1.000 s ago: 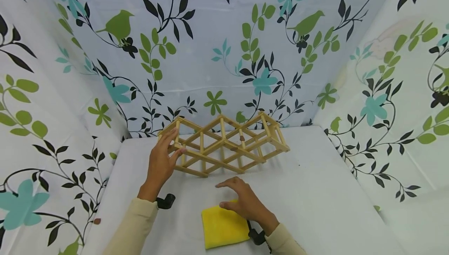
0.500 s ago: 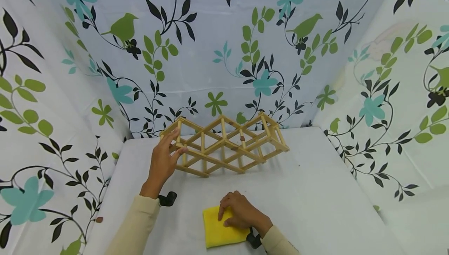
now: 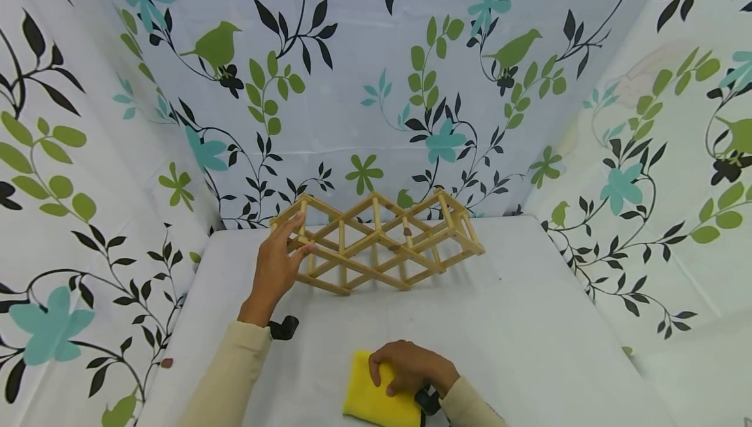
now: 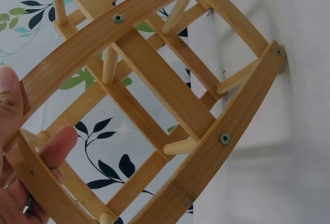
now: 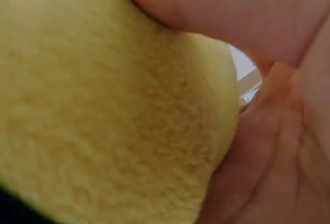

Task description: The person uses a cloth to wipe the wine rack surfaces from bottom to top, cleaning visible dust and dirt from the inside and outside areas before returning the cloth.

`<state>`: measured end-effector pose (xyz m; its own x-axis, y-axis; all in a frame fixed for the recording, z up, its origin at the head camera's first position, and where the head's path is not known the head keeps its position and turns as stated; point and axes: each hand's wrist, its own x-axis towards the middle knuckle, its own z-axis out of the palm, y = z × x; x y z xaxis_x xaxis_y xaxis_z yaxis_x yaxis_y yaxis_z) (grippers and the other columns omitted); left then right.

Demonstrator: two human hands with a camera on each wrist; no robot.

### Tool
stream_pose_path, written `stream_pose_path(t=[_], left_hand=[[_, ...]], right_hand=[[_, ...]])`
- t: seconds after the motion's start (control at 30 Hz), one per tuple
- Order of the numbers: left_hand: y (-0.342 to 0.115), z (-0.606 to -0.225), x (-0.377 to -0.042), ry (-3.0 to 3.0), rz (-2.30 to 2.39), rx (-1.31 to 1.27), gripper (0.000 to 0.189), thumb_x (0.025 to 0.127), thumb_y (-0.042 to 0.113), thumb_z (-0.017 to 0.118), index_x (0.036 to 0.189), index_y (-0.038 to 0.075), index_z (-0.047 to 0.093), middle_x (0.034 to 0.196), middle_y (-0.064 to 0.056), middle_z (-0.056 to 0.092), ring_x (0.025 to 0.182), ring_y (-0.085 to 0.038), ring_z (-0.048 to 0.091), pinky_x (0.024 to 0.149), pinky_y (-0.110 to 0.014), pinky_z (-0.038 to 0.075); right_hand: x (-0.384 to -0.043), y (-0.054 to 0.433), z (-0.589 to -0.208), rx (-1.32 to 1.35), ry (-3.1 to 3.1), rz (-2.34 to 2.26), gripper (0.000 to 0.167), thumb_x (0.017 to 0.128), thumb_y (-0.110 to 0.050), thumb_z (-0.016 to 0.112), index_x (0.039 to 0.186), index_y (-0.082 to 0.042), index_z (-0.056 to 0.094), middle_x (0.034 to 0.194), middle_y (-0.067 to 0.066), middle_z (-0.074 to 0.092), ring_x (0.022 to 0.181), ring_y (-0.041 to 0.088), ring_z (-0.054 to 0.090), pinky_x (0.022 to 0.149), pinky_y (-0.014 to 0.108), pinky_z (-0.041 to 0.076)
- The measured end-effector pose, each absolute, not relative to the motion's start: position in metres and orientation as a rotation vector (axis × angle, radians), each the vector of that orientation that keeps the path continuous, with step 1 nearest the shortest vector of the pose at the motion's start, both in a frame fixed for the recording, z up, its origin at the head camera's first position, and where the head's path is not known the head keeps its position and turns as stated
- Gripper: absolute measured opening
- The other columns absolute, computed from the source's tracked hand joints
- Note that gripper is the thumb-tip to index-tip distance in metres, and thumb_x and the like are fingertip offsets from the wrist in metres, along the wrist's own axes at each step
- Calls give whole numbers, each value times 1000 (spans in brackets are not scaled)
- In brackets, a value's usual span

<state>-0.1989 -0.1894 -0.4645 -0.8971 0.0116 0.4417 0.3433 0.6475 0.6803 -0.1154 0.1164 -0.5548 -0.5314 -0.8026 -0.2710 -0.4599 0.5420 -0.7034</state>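
A wooden lattice rack (image 3: 382,237) of crossed slats and round dowels, much like a folding wine rack, stands toward the back of the white table. My left hand (image 3: 274,273) grips its left end. In the left wrist view, thumb and fingers lie on either side of a curved slat (image 4: 38,183), and small metal fasteners show on the wood. Nearer the front, my right hand (image 3: 411,365) pinches a folded yellow cloth (image 3: 365,394) with curled fingers. Fuzzy cloth (image 5: 103,105) fills much of the right wrist view, bunched against the palm; the fingertips are partly hidden.
The white table (image 3: 517,322) extends to the right of the rack and cloth. Patterned curtains with leaves and birds enclose it; the back curtain (image 3: 329,113) hangs just behind the rack. A dark wrist camera (image 3: 284,328) sits at the left cuff.
My right hand came down onto the yellow cloth, curled its fingers on it and drew it slightly toward the front. The left hand stays on the rack, which has not visibly moved.
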Motion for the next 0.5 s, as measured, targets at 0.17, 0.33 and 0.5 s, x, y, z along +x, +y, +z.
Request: stream_pose_path(t=[0.17, 0.33, 0.5], left_hand=[[-188, -465, -199, -2473, -1127, -279, 72, 90, 15, 82, 155, 3, 53, 164, -13, 49, 147, -39, 52, 107, -55, 55], [-187, -463, -199, -2468, -1131, -286, 71, 91, 15, 82, 154, 2, 53, 164, -14, 49, 147, -41, 52, 109, -56, 53], [-188, -463, -198, -2475, -1138, -279, 70, 92, 15, 81, 155, 2, 52, 165, -14, 49, 149, -41, 49, 112, -57, 51]], right_hand=[[-117, 121, -556, -1088, 2033, -805, 25, 90, 8, 72, 97, -16, 75, 107, -9, 73, 88, -1, 48, 85, 18, 43], [-117, 127, -558, -1093, 1948, -917, 22, 95, 2, 71, 106, -15, 80, 117, -5, 78, 102, -4, 58, 96, 21, 49], [-116, 137, -555, -1003, 1950, -1153, 23, 93, -12, 82, 116, -15, 82, 123, -2, 79, 123, 6, 64, 114, 31, 45]])
